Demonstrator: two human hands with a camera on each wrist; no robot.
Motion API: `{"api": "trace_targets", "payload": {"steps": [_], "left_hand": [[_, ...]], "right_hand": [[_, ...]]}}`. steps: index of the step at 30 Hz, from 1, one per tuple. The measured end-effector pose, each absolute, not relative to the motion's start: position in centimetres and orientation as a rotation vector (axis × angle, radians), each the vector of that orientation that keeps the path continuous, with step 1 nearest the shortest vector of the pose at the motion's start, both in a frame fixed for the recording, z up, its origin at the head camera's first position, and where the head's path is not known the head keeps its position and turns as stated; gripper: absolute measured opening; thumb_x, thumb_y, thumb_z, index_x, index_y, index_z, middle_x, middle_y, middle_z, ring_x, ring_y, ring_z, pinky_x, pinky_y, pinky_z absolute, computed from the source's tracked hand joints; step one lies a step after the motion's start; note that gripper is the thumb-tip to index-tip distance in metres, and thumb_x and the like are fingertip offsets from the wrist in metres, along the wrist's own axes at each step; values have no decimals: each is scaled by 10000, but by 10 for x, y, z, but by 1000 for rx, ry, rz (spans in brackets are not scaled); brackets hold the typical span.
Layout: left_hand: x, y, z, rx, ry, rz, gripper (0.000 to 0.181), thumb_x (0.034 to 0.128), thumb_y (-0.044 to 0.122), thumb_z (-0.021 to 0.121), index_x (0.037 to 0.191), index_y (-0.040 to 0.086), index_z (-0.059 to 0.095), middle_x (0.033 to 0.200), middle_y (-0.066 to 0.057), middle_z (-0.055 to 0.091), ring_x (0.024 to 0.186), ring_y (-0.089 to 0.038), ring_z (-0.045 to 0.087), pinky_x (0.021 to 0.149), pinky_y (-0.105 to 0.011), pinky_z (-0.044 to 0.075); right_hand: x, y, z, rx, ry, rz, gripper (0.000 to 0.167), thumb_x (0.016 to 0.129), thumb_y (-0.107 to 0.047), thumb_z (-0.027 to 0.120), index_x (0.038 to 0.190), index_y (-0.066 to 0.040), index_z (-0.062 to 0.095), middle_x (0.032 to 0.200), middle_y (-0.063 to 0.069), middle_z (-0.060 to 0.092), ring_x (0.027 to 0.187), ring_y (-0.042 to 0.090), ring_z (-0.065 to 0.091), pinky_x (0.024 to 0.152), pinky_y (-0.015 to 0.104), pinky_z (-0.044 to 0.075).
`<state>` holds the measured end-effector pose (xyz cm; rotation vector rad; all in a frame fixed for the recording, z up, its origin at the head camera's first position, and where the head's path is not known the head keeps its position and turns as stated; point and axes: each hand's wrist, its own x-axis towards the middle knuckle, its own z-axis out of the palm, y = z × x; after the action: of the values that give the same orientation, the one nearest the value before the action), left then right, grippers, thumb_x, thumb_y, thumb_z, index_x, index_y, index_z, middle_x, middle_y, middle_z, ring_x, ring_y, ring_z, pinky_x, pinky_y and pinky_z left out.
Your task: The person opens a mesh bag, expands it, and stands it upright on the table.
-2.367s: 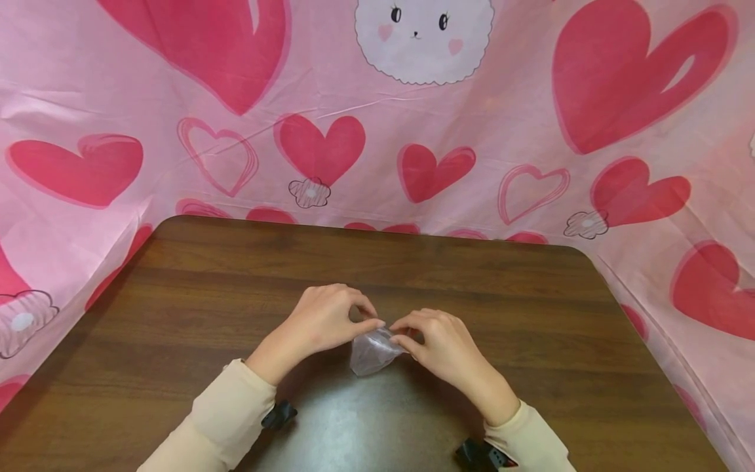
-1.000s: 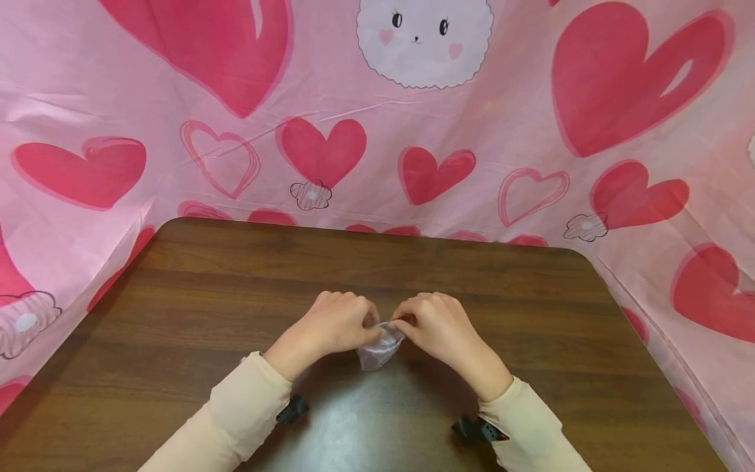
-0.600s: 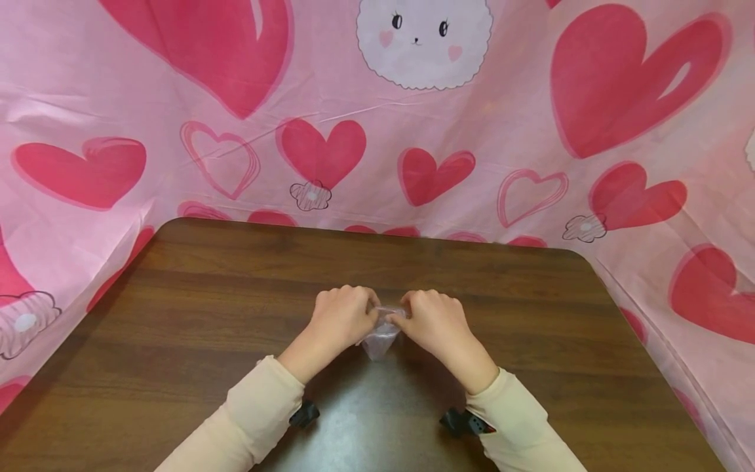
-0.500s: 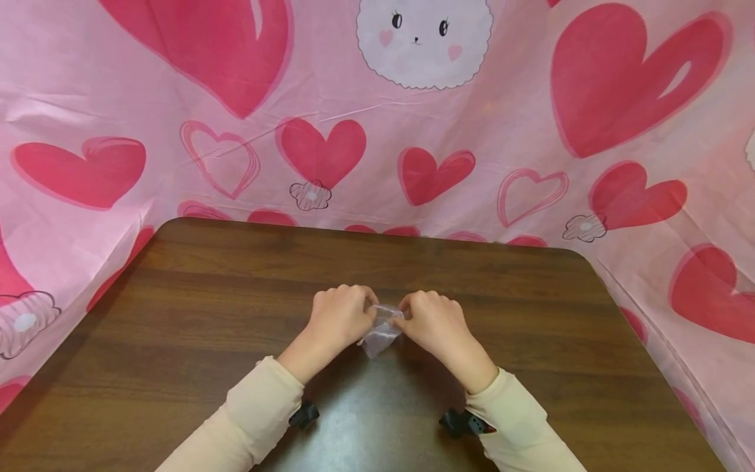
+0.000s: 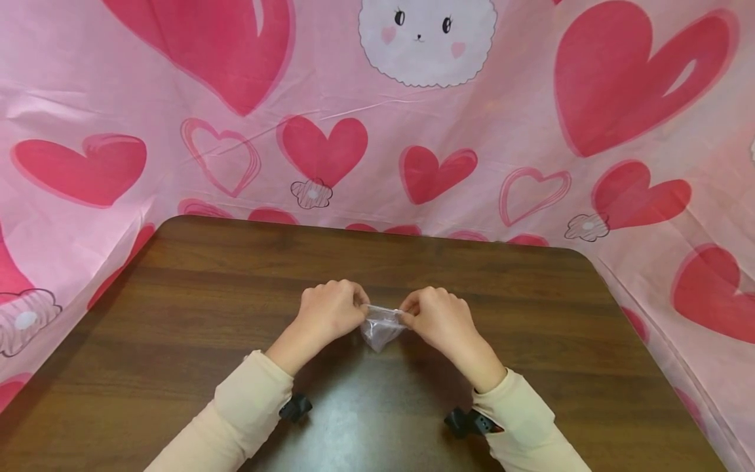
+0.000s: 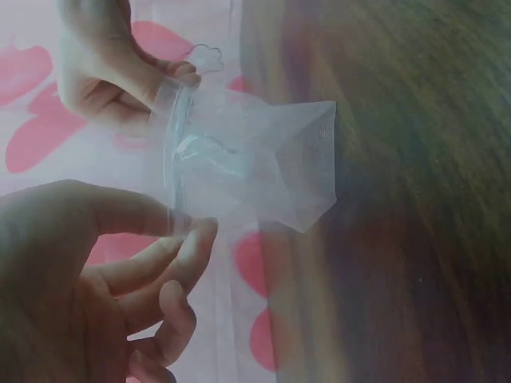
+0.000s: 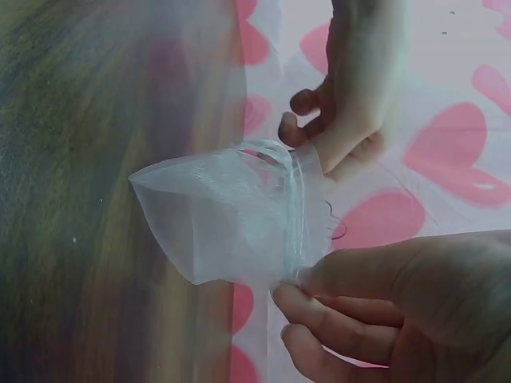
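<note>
A small sheer white drawstring pouch (image 5: 380, 332) hangs between my two hands, just above the table's middle. At its upper left corner my left hand (image 5: 331, 309) pinches the rim between thumb and fingertips. My right hand (image 5: 441, 318) pinches the opposite corner, so the mouth is drawn out in a fairly straight line. Both wrist views show a glossy ribbon band (image 6: 182, 152) running across the pouch just below the rim. The see-through body (image 7: 211, 215) narrows to a pointed, creased bottom, and I make out nothing inside it.
The brown wooden table (image 5: 236, 262) has rounded far corners. Behind it and at both sides hangs a pink cloth (image 5: 501, 124) printed with hearts. Black devices (image 5: 295, 408) sit at both wrists, under the cream sleeves (image 5: 253, 406).
Earlier the hands were closer together and the pouch was bunched and hung lower. Now the hands have spread apart and the rim is stretched between them.
</note>
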<state>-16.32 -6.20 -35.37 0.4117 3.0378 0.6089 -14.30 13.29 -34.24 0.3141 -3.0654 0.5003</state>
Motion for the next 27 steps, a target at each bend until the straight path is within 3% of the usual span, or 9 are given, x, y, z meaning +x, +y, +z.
{"api": "trace_targets", "payload": {"steps": [7, 14, 22, 27], "left_hand": [[-160, -61, -354, 425, 3023, 623, 72, 835, 339, 689, 770, 329, 719, 671, 127, 606, 656, -176, 601, 584, -395, 434], [-159, -57, -353, 470, 3030, 724, 219, 862, 510, 701, 894, 302, 759, 743, 201, 644, 697, -110, 621, 618, -365, 433], [-157, -52, -354, 486, 3033, 754, 267, 881, 520, 675, 964, 281, 759, 815, 181, 674, 751, -136, 645, 650, -380, 444], [-157, -51, -356, 491, 3028, 750, 279, 878, 524, 675, 982, 278, 757, 837, 178, 683, 748, -141, 645, 643, -374, 443]], "right_hand": [[-142, 137, -344, 318, -3071, 519, 62, 842, -268, 787, 837, -207, 774, 751, -93, 685, 686, 189, 644, 563, 389, 466], [-141, 137, -347, 316, -2974, 527, 170, 886, -323, 751, 906, -159, 794, 774, -28, 711, 649, 222, 651, 534, 393, 472], [-142, 138, -351, 295, -2919, 571, 205, 898, -310, 738, 980, -129, 787, 801, -3, 719, 610, 193, 610, 508, 377, 453], [-143, 139, -352, 272, -2903, 569, 200, 907, -298, 723, 1005, -134, 785, 884, 31, 745, 671, 253, 668, 519, 404, 473]]}}
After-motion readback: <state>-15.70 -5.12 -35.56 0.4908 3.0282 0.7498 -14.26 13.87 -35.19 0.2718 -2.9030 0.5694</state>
